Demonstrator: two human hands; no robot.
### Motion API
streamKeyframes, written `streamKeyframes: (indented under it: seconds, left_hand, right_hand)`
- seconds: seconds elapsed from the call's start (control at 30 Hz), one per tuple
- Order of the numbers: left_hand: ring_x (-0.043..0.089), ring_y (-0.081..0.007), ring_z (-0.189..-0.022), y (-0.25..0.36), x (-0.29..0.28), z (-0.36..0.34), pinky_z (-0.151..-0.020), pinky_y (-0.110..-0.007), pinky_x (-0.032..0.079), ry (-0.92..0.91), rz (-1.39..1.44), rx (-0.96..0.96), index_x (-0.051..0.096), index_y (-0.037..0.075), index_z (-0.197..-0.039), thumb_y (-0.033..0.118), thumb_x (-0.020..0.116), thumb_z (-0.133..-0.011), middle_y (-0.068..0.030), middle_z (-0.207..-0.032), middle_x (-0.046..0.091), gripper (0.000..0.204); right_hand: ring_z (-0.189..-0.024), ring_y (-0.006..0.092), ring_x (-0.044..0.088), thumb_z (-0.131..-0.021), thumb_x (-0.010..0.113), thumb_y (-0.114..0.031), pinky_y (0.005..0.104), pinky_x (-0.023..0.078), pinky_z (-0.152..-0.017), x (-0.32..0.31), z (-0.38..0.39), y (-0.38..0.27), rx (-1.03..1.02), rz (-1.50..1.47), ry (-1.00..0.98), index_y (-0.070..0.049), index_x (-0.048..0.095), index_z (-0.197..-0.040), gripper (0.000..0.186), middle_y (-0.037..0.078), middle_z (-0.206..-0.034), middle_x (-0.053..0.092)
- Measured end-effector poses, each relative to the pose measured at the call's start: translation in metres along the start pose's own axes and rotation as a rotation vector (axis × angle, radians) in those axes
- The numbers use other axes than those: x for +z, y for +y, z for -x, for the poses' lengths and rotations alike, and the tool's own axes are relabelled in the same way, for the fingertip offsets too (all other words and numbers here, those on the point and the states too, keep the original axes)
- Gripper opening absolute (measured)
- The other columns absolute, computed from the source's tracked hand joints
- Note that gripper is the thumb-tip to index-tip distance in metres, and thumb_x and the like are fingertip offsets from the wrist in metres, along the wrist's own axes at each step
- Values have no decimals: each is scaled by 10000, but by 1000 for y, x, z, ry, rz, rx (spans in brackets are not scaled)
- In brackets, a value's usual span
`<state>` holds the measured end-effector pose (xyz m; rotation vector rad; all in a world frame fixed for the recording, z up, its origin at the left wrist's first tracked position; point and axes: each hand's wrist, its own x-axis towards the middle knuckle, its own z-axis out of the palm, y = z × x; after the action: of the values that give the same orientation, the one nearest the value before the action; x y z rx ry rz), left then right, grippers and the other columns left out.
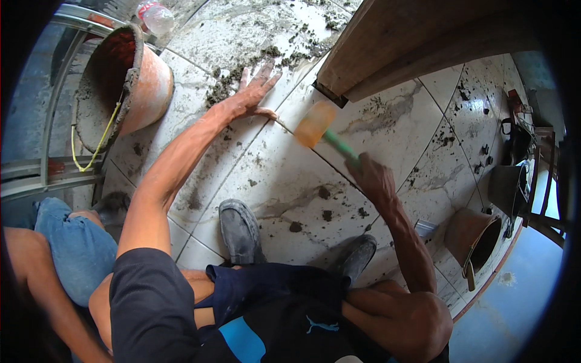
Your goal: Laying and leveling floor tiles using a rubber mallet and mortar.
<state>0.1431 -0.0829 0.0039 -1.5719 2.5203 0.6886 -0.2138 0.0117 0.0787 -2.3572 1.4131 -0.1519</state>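
My left hand (pixel 257 92) lies flat on the white marble-patterned floor tiles (pixel 266 175), fingers spread, beside crumbs of grey mortar (pixel 225 85). In my right hand (pixel 374 178) is a rubber mallet (pixel 315 124) with an orange head and a green handle. Its head is blurred and appears over a tile joint, right of my left hand. Whether the mallet touches the tile I cannot tell.
A mortar-smeared bucket (pixel 148 85) lies tilted at the left, near a plastic bottle (pixel 155 17). A wooden post (pixel 387 48) stands ahead. More buckets (pixel 469 236) are at the right. A person in denim shorts (pixel 75 251) sits close on my left.
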Motion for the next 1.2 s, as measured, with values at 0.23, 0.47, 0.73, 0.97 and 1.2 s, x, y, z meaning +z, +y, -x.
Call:
streamKeyframes:
  seconds: [0.23, 0.47, 0.73, 0.97, 1.2]
  left_hand:
    - [-92, -294, -1344, 0, -3, -1, -1031, -591, -54, 37, 9, -2, 36, 169, -1412, 662, 606, -607, -170, -1448, -99, 1103]
    - [-77, -299, -1348, 0, -1, 1, -1034, -581, -58, 17, 26, 20, 51, 158, -1412, 635, 622, -619, -178, -1450, -89, 1087]
    - [-78, -304, -1349, -1, 3, 2, -1033, -590, -30, 80, 27, 34, 63, 143, -1412, 586, 653, -636, -169, -1453, -101, 1070]
    - [141, -348, -1327, -2, 7, 1, -1025, -603, 13, 223, 65, 103, 160, 105, -1394, 402, 754, -608, -224, -1441, 63, 1030]
    - [155, -333, -1327, 2, 6, 2, -1033, -593, 12, 210, 26, 86, 96, 89, -1401, 367, 759, -617, -219, -1445, 38, 1064]
  right_hand:
    - [-416, 276, 546, -810, 617, -325, 379, 425, -384, 0, -4, -2, 48, 61, -27, -72, 429, -778, 317, 114, -577, 579]
    - [-413, 279, 547, -815, 612, -312, 379, 429, -386, -1, -7, -1, 35, 81, -50, -68, 439, -777, 302, 99, -527, 559]
    - [-420, 283, 566, -828, 584, -327, 380, 447, -391, 0, -6, -3, 76, 68, -91, -57, 472, -752, 302, 122, -519, 569]
    - [-384, 267, 532, -825, 586, -349, 371, 421, -357, 4, 3, 11, 0, 40, 9, -51, 479, -771, 321, 98, -519, 543]
    - [-388, 256, 511, -806, 616, -332, 363, 399, -354, 1, 8, 10, 46, 30, 13, -64, 456, -778, 314, 70, -531, 530]
